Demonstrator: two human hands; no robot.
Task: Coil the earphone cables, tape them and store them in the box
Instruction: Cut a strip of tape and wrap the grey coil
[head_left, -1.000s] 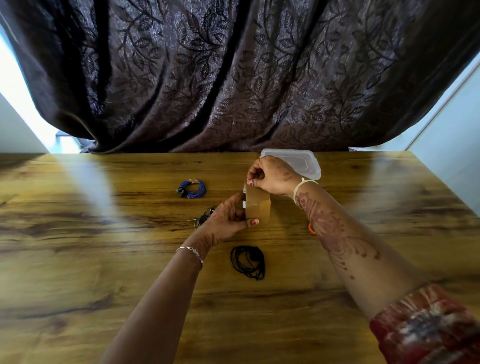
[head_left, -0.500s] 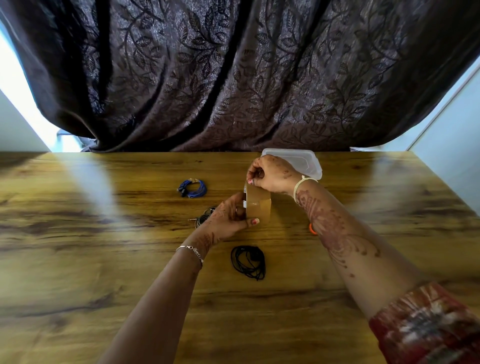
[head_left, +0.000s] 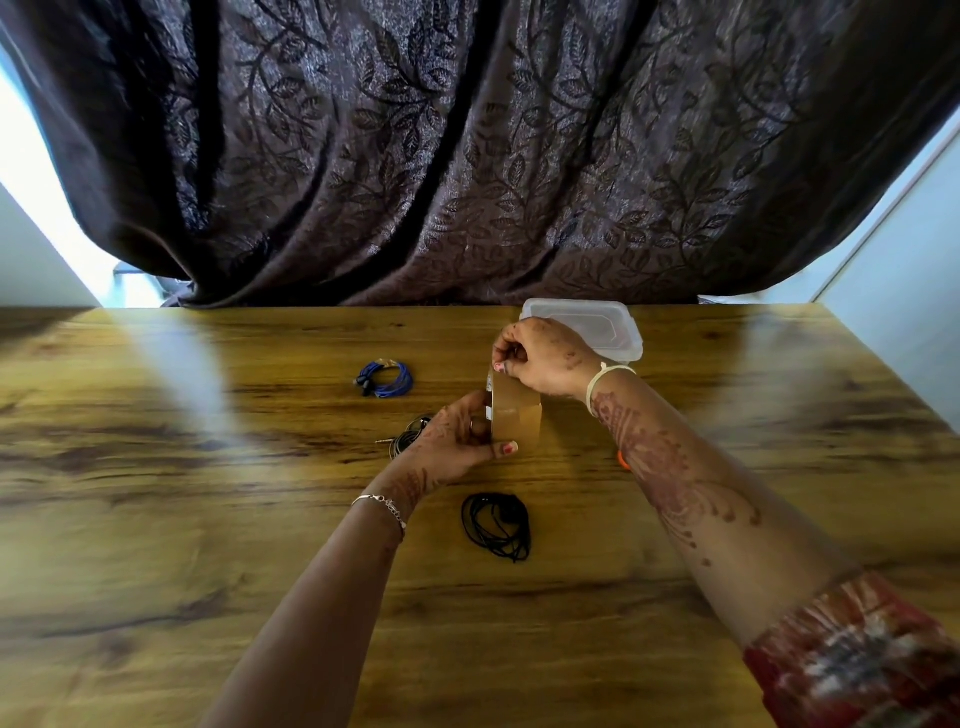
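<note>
– Dark brown curtain, leaf pattern, fills the whole back. Next?
– Wooden table, edge to edge below it. Both forearms reach in over it.
– Box?
– Clear plastic box, lid on, at the table's far edge, right of centre, just behind the right hand.
– Hands, quick.
– Left hand grips the tape roll: brown, up on its edge, fingers round its left side, thumb along the near side. Right hand's fingertips are pinched together on the roll's top edge. Can't tell if a tape end is lifted.
– Earphones?
– Three coils, all on the table outside the box. Black coil is nearest, between the forearms, untouched. Blue coil lies left of the hands, farther back, well apart from them. Dark coil, plug sticking out left, sits just behind the left hand, partly hidden.
– Anything else?
– Small orange bit at the right forearm's edge, mostly hidden. Can't tell what it is.
</note>
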